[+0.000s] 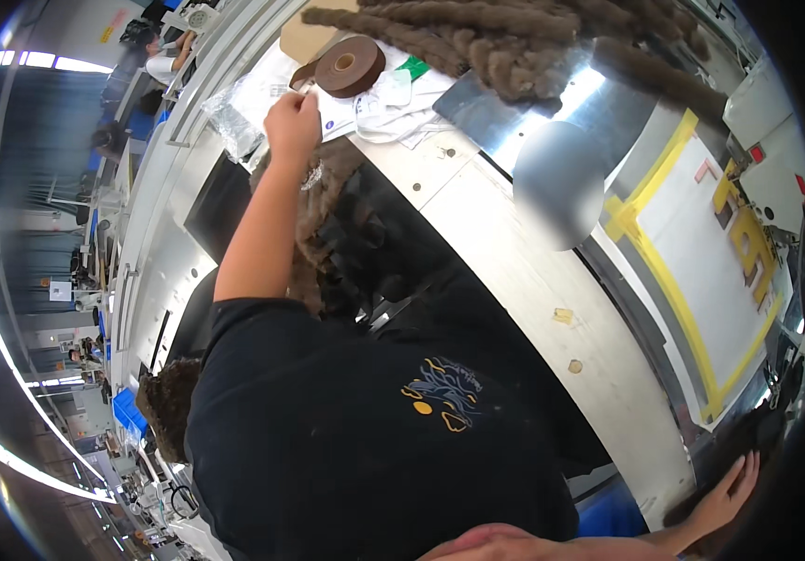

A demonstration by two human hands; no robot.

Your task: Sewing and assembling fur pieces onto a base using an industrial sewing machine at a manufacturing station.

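Note:
My left hand [293, 126] is reached out at the far left of the worktop, its fingers closed at the loose end of a roll of brown tape [351, 67]. The roll lies flat on white packaging [276, 101]. At the lower right, my right hand [728, 494] has its fingers stretched out over dark brown fur [692, 500]; the contact is hard to make out. Long strips of brown fur [505, 51] are heaped at the far side. More brown fur [313, 201] hangs below my left forearm.
A shiny metal plate [477, 117] lies before the fur heap, partly hidden by a blurred grey oval. To the right are a white sheet edged with yellow tape [669, 252] and a pale sewing machine [772, 178]. Other people sit at benches [164, 61] at the upper left.

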